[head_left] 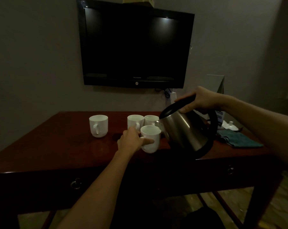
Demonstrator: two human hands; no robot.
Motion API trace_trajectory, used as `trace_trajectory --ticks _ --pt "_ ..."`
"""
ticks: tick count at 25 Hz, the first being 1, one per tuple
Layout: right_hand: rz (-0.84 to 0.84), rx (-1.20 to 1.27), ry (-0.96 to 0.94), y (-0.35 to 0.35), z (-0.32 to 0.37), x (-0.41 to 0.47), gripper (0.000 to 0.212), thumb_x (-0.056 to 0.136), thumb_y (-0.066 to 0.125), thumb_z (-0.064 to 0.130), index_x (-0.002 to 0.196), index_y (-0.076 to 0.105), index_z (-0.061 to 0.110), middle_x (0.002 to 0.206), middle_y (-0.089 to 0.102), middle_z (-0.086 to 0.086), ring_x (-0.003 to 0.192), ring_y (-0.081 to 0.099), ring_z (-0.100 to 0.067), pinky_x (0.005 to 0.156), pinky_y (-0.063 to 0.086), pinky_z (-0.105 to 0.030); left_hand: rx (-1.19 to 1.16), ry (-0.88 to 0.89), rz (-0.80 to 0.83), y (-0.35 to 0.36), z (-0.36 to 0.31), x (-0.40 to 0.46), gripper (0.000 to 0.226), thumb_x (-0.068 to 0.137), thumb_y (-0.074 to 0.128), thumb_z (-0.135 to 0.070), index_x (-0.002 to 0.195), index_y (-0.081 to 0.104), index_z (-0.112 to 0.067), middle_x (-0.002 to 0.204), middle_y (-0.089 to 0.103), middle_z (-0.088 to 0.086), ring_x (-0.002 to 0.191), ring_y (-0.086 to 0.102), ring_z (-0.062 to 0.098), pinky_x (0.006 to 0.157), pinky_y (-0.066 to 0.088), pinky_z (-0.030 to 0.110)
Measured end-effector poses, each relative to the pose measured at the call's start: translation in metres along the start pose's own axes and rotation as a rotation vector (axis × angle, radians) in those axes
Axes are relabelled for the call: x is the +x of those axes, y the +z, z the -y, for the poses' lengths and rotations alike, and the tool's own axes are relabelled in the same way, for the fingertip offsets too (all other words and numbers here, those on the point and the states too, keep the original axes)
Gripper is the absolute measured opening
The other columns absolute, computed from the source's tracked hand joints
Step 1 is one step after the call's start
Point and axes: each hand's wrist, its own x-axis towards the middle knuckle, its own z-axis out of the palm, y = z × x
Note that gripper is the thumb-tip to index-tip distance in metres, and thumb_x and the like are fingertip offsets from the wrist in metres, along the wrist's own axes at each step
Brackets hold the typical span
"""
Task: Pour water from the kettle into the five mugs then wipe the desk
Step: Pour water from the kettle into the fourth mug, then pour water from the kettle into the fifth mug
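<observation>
The pouring step is in hand. The right hand (201,100) grips the black handle of the tilted stainless-steel kettle (186,131), whose spout sits just at the rim of the nearest white ceramic mug (150,138). The left hand (131,141) holds that mug steady by its handle side. Three more white mugs (98,125) stand behind and left of the kettle; a fifth is not visible. Next, I judge, comes tipping carefully, then fetching the teal cloth (239,139) lying right of the kettle.
</observation>
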Motion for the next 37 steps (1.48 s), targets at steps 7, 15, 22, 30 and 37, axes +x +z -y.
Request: trace_trajectory --ticks 7,15,22,30,37 --pt "-0.197 0.239 0.001 0.023 -0.035 -0.015 0.055 0.074 0.081 0.03 0.126 0.067 0.025 0.106 0.072 -0.003 0.094 0.07 -0.032 0.089 0.057 -0.051 0.019 -0.042 -0.046 0.002 -0.006 -0.008 0.048 0.069 0.08 -0.055 0.091 0.059 -0.018 0.092 0.064 -0.003 0.085 0.059 0.014 0.069 0.047 0.034" --pt "-0.379 0.529 0.034 0.057 -0.06 -0.036 0.058 0.076 0.08 0.021 0.131 0.064 0.023 0.085 0.069 -0.011 0.042 0.047 -0.01 0.037 0.041 -0.021 0.066 -0.079 -0.109 0.006 -0.009 -0.01 0.051 0.07 0.079 -0.055 0.098 0.06 -0.016 0.094 0.064 -0.003 0.089 0.061 0.015 0.066 0.044 0.032" --pt "-0.472 0.609 0.011 0.072 -0.064 -0.04 0.056 0.075 0.081 0.015 0.128 0.066 0.026 0.073 0.067 -0.005 0.039 0.042 -0.012 0.035 0.039 -0.022 0.055 -0.178 -0.194 -0.001 0.002 -0.014 0.063 0.064 0.081 -0.059 0.105 0.061 -0.014 0.101 0.068 0.003 0.092 0.065 0.019 0.071 0.054 0.036" --pt "-0.488 0.694 0.007 0.077 -0.051 -0.042 0.061 0.066 0.079 0.019 0.125 0.065 0.027 0.055 0.062 -0.004 0.034 0.035 -0.014 0.032 0.033 -0.021 0.079 -0.242 -0.269 -0.013 0.006 -0.019 0.063 0.068 0.08 -0.056 0.11 0.057 -0.015 0.108 0.066 0.003 0.099 0.063 0.021 0.078 0.053 0.035" --pt "-0.445 0.684 0.03 0.078 -0.046 -0.042 0.061 0.077 0.078 0.011 0.133 0.061 0.023 0.051 0.062 0.006 0.033 0.039 -0.01 0.032 0.034 -0.021 0.1 -0.288 -0.285 -0.022 0.013 -0.018 0.06 0.07 0.08 -0.054 0.109 0.059 -0.014 0.106 0.066 0.004 0.098 0.063 0.02 0.069 0.046 0.031"
